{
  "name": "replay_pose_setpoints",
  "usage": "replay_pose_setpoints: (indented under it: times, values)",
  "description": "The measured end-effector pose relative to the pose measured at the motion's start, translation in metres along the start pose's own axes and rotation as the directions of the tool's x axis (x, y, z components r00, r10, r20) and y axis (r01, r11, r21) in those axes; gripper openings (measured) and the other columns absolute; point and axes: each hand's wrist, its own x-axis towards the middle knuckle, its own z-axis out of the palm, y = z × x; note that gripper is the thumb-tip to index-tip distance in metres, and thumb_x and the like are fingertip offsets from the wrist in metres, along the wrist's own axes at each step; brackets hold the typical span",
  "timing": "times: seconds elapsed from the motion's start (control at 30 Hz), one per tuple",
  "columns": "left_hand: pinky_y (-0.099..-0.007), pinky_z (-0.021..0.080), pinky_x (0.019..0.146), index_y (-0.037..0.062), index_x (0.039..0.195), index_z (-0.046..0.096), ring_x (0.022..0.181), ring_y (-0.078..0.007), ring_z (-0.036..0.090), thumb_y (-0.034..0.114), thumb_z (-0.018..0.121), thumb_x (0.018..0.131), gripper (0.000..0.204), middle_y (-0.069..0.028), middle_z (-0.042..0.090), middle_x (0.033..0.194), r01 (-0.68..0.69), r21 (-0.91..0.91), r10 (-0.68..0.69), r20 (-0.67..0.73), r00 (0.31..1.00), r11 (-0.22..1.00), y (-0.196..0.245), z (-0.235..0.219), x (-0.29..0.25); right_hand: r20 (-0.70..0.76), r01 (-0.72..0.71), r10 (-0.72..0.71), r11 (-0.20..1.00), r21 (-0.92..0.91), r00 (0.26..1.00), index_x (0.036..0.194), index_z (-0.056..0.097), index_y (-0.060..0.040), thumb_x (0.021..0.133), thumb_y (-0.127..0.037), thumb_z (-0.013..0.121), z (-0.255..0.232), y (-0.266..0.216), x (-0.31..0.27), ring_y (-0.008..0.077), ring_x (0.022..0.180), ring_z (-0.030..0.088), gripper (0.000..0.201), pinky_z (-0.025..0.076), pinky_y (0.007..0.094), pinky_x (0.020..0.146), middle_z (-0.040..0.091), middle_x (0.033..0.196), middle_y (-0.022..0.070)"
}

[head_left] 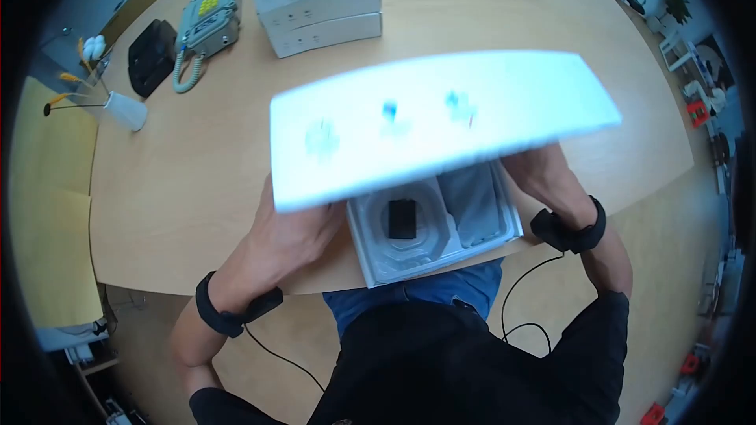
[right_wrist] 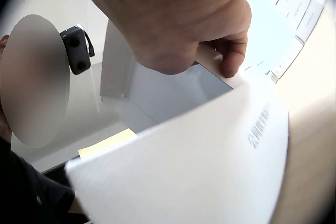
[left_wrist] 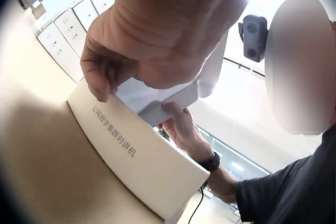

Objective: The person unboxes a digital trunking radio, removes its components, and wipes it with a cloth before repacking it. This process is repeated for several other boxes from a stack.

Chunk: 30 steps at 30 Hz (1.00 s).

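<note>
Now, the open box [head_left: 364, 258] holds a black block [head_left: 402, 219] in its molded tray [head_left: 450, 247]. Apart, left hand [head_left: 298, 234] and right hand [head_left: 543, 175] grip the tilted white lid [head_left: 425, 130], marked on top, above the box.

Near edge of table [head_left: 189, 189]: I have the open box [head_left: 442, 260] here, before the person's torso.
In the box: block [head_left: 402, 219] in the left compartment, packet [head_left: 472, 205] in the right.
Above its far part: lid [head_left: 441, 122], tilted.
Beyond the lid: box stack [head_left: 323, 20].
Left of the stack: telephone [head_left: 209, 16], then case [head_left: 152, 57]; vase [head_left: 126, 111] nearer me.
</note>
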Motion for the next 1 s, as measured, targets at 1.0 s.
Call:
replay_pose_setpoints:
  times: [1.0]
  values:
    - [-0.0488,0.045,0.073,-0.0065,0.104,0.052,0.075,-0.0438,0.053,0.004,0.050,0.100,0.011,-0.0257,0.055,0.084,0.373,-0.065,-0.372,0.032,0.928,0.925,0.012,0.013,0.015,0.141,-0.085,0.066,0.987,0.133,0.988,0.101,0.054,0.0059,0.097,-0.011,0.050,-0.018,0.003,0.010,0.0401,0.077,0.054,0.017,0.045,0.0483,0.075,0.057,0.087,0.0236]
